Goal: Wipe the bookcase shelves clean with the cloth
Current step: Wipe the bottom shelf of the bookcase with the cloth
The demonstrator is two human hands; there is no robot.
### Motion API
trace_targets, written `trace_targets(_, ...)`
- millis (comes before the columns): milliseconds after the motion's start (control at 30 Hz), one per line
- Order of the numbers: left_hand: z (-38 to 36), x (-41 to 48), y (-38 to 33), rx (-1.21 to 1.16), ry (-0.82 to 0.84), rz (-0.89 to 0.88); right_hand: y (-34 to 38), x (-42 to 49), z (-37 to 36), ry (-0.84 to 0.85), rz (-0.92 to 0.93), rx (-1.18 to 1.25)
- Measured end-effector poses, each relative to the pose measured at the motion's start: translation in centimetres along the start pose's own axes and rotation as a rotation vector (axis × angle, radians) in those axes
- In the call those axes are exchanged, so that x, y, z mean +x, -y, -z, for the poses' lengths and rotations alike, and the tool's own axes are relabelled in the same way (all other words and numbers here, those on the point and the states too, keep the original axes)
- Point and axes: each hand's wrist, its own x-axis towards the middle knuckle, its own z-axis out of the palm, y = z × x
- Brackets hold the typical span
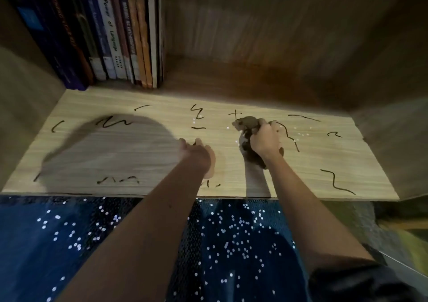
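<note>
**While the cloth is bunched at mid-shelf, nearly all the marks are waiting**

Although the wiping is under way, the job is looking early rather than late. The right hand (264, 142) is gripping the brown cloth (249, 123), fingers curled tightly round the wad, and is pressing it down onto the pale wooden shelf (150, 144) a little right of centre. The cloth is lying right against a long dark squiggle (288, 133) and just below a small cross (235, 114), so these seem to be the ones being worked on. The left hand (196, 155) is holding nothing; it is resting on the board beside the cloth with fingers relaxed and reaching forward, probably bracing.

Dark scribbles are showing all over the board: several toward the left end (111, 122), a few along the front edge (115, 180), and more at the right (338, 181). None is looking smeared or half-gone, so by my reading most of this shelf is left to do. The strip under the row of books (115, 35) at the back left is sitting in shadow and cannot be judged. Only this one shelf is showing, so the rest of the bookcase is staying an open question.
</note>
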Motion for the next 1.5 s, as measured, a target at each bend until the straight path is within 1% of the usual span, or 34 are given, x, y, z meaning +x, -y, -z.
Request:
trace_targets(67,0.3,-0.3,0.0,-0.024,0.011,-0.015,0.5,-1.8,-0.1,0.003,0.089,-0.042)
trace_targets(167,0.3,-0.9,1.0,-0.127,-0.002,-0.050,0.5,-4.7,-0.7,0.074,0.239,-0.088)
trace_targets(233,-0.3,-1.1,1.7,-0.186,-0.018,-0.093,0.4,-7.2,-0.6,0.150,0.307,-0.031)
trace_targets(267,-0.5,-1.2,2.0,-0.191,-0.022,-0.112,0.4,-8.5,-0.3,0.222,0.323,0.030)
trace_targets(333,-0.8,-1.7,2.4,-0.146,-0.006,-0.143,0.1,-11.7,0.8,0.448,0.318,0.097)
trace_targets(400,-0.9,-2.3,2.7,-0.138,0.015,-0.167,-0.4,-14.9,1.7,0.677,0.284,0.050)
trace_targets(433,-1.1,-2.9,2.7,-0.156,0.011,-0.176,-0.8,-16.3,2.1,0.732,0.261,0.030)
trace_targets(467,-1.4,-3.4,2.7,-0.171,-0.015,-0.181,-1.2,-17.3,2.3,0.747,0.230,0.049)
trace_targets(500,-1.8,-4.0,2.6,-0.188,-0.056,-0.180,-1.7,-17.9,2.4,0.716,0.194,0.109)
trace_targets(533,-2.3,-4.6,2.6,-0.215,-0.097,-0.176,-1.9,-18.2,2.5,0.635,0.170,0.179)
trace_targets(633,-3.5,-6.1,2.9,-0.289,-0.136,-0.182,-2.3,-17.8,2.0,0.263,0.109,0.351)
trace_targets(667,-3.8,-6.5,3.0,-0.292,-0.132,-0.182,-2.1,-18.0,1.7,0.202,0.090,0.382)
trace_targets(733,-4.4,-6.9,3.2,-0.307,-0.130,-0.179,-1.9,-19.0,0.8,0.156,0.107,0.396)
trace_targets(833,-4.7,-7.4,3.6,-0.364,-0.172,-0.171,-1.2,-20.3,0.0,-0.036,0.164,0.451)
trace_targets(867,-4.7,-7.5,3.7,-0.385,-0.176,-0.168,-0.8,-20.5,-0.1,-0.065,0.170,0.453)
trace_targets(933,-4.7,-7.7,4.2,-0.414,-0.176,-0.149,-0.2,-20.3,-0.4,-0.087,0.183,0.465)
trace_targets(1000,-4.7,-7.9,4.9,-0.415,-0.165,-0.129,0.4,-19.3,-0.7,-0.047,0.215,0.430)
trace_targets(1067,-4.6,-8.0,5.5,-0.362,-0.123,-0.144,1.1,-17.6,-0.4,-0.049,0.224,0.412)
trace_targets(1167,-4.0,-7.7,6.3,-0.226,-0.068,-0.146,3.2,-13.7,1.2,-0.097,0.301,0.390)
trace_targets(1267,-3.3,-6.3,6.7,-0.272,-0.117,-0.040,5.8,-9.5,2.5,-0.062,0.367,0.244)
trace_targets(1333,-3.1,-5.4,6.6,-0.274,-0.158,0.030,7.2,-6.9,2.5,-0.084,0.409,0.130)
trace_targets(1400,-3.5,-4.6,6.2,-0.265,-0.212,0.047,8.4,-4.3,1.9,-0.092,0.445,-0.015)
trace_targets(1500,-3.8,-3.9,5.9,-0.283,-0.265,0.058,9.4,-0.4,-0.2,-0.029,0.446,-0.211)
